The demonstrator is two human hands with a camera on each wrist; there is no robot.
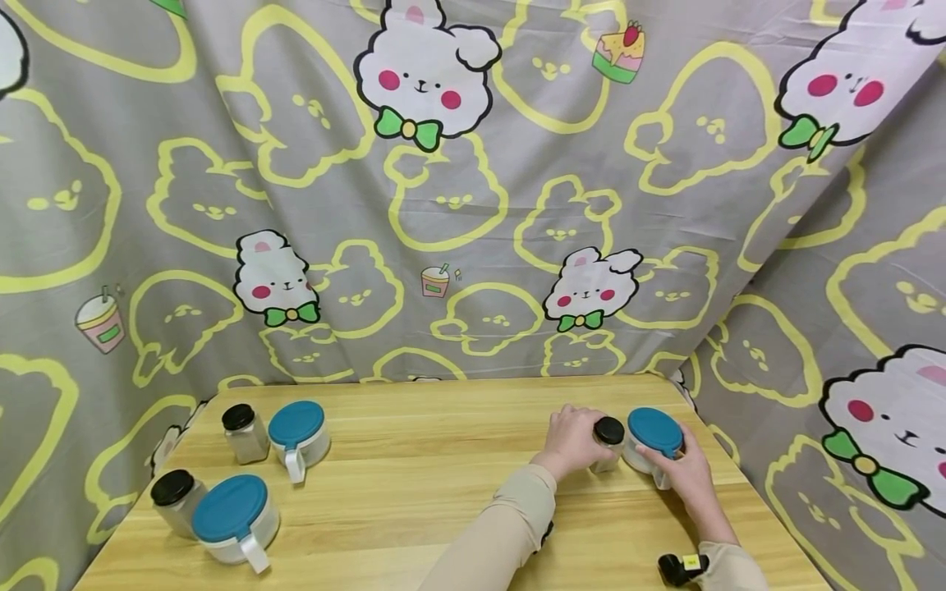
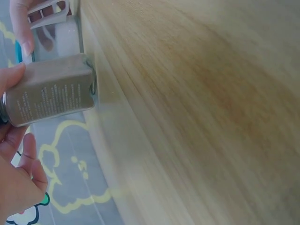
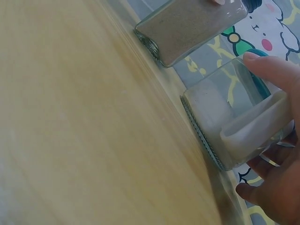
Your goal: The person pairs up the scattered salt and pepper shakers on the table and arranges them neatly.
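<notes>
Black-capped jar (image 1: 608, 443) is at the table's (image 1: 414, 476) right side in the head view, cap up, long axis upright, the left hand (image 1: 575, 441) curled round it; just beside, the blue-lidded pot (image 1: 652, 435) points its handle (image 1: 661, 480) toward the person, gripped by the right hand (image 1: 689, 476). Left wrist view: thumb and fingers clasp the jar's cap end, base toward the tabletop. Right wrist view: thumb at the pot's lid.

Beige sleeves (image 1: 491, 529), black wrist camera (image 1: 673, 570)

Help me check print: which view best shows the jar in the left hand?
Left wrist view: there, print shows on the jar. Head view shows mainly its black lid; right wrist view, its base and brownish side.
</notes>
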